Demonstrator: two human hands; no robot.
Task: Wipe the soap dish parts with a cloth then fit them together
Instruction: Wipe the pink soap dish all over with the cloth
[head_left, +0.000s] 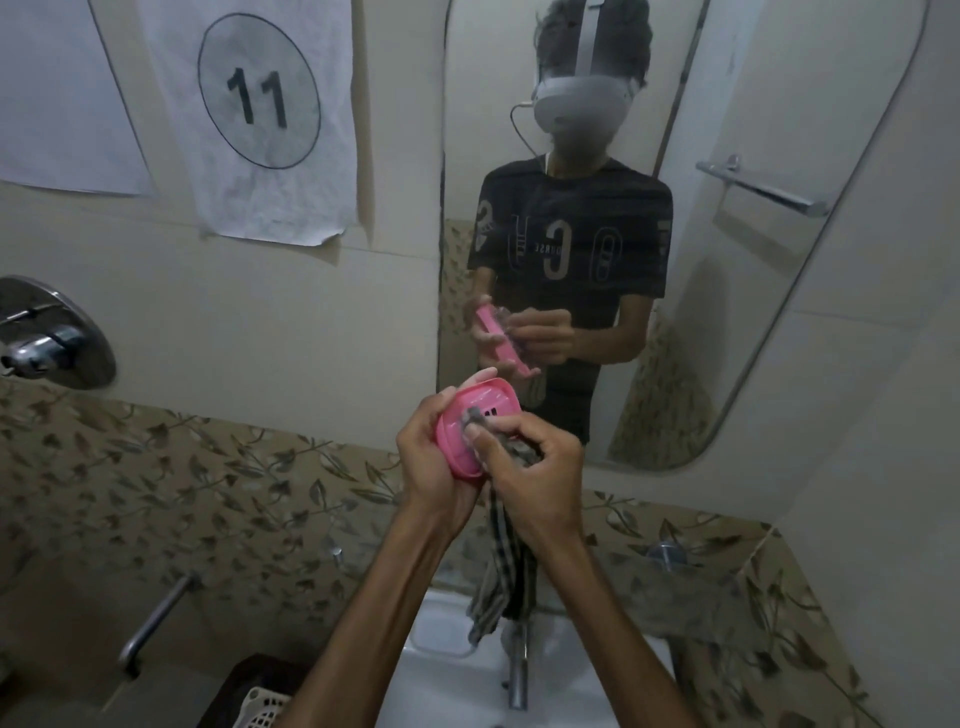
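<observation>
Both forearms reach up from the bottom edge over a white ceramic sink (441, 631). On the left, the left hand (434, 452) curls its fingers round a pink oval plastic soap dish part (480, 415), holding it tilted in front of the wall mirror (779, 291). Beside it, the right hand (535, 462) grips a grey checked cloth (501, 566), bunched against the dish's slotted inner face, its tail hanging toward the sink. Judging by this, wiping is under way. No second part is clearly visible, so fitting them together seems not yet done.
</observation>
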